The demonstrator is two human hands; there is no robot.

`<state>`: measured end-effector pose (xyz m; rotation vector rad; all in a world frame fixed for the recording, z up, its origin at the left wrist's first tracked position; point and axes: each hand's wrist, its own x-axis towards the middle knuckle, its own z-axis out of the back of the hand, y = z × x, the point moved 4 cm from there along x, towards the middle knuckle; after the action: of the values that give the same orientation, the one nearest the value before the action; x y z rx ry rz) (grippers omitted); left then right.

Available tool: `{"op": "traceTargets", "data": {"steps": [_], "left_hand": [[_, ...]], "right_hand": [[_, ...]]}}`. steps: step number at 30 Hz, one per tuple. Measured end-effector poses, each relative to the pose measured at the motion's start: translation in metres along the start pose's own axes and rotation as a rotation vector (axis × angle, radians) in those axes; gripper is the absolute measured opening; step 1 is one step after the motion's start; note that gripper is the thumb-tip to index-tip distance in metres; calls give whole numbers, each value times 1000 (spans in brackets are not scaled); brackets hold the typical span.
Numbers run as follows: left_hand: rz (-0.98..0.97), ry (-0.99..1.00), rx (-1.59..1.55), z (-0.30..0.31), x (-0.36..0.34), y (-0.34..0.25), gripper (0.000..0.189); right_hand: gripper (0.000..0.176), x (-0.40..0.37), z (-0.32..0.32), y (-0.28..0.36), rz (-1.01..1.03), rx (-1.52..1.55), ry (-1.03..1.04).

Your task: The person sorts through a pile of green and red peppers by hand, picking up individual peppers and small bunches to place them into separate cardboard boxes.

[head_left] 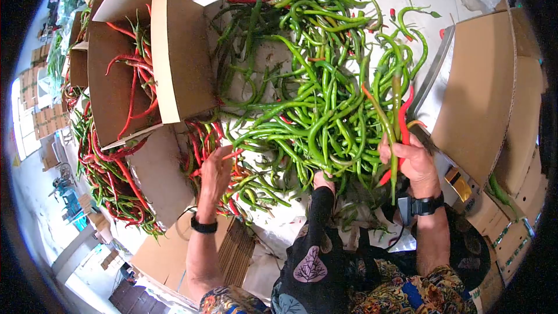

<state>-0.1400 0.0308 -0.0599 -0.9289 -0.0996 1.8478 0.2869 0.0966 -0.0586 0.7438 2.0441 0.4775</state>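
Observation:
Long chili peppers lie all around my hands. My right hand [414, 161] is closed round a small bunch of chili peppers, with a red chili pepper [403, 117] and a green chili pepper [396, 96] sticking up from the fingers. Just beyond it spreads a big heap of green chili peppers [328, 102]. On the other side, my left hand [216, 173] is closed over a red chili pepper [235, 154], whose ends show either side of the fingers. Beneath that hand is a mixed pile of red and green chili peppers [256, 189]; its fingertips are partly hidden.
Left, a cardboard box [174, 58] holds red chili peppers [142, 72]; a red-green heap [110, 168] lies outside it. Another cardboard box [474, 93] stands right. Flattened cardboard [226, 250] lies below my left hand. Black patterned cloth [311, 244] reaches toward the green heap.

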Motion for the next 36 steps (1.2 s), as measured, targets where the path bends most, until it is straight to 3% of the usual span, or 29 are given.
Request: {"op": "traceTargets", "data": {"steps": [1, 2, 4, 5, 7, 10, 13, 19, 22, 24, 26, 29, 32, 34, 36], "left_hand": [[-36, -47, -327, -8, 13, -12, 27], [-119, -53, -325, -14, 33, -29, 28], [-290, -257, -115, -22, 82, -58, 27], [-734, -474, 389, -29, 111, -59, 31], [-444, -647, 70, -26, 182, -43, 37], [-181, -549, -53, -24, 269, 15, 42], [41, -418, 289, -29, 265, 5, 43], [-150, -111, -472, -39, 180, -55, 35], [-72, 198, -1279, -39, 115, -107, 28], [-153, 328, -1387, -55, 96, -123, 31], [-103, 412, -1535, -76, 83, -137, 38], [-33, 473, -1632, -101, 71, -155, 39], [-54, 525, -1539, -117, 62, -167, 36], [-22, 507, -1380, -127, 49, -179, 31], [-159, 447, -960, -135, 33, -194, 33]], "right_hand": [[26, 5, -5, -4, -5, 67, 8], [25, 9, -11, -4, -8, 128, 17], [25, 12, -19, -5, -10, 167, -45], [26, 12, -18, -6, -1, 161, -73], [27, 12, -16, -8, 7, 162, -115], [28, 13, -7, -14, -3, 195, -179], [25, 13, -3, -21, -43, 254, -269], [26, 16, -7, -20, -22, 183, -185], [32, 16, -9, -19, -4, 187, -141], [35, 17, -17, -15, -30, 173, -150], [33, 18, -26, -12, -25, 166, -111], [26, 22, -37, -9, -25, 139, -83], [27, 27, -44, -7, -15, 134, -104], [27, 32, -40, -16, -22, 122, -160], [28, 37, -37, -27, -18, 95, -193]]}}
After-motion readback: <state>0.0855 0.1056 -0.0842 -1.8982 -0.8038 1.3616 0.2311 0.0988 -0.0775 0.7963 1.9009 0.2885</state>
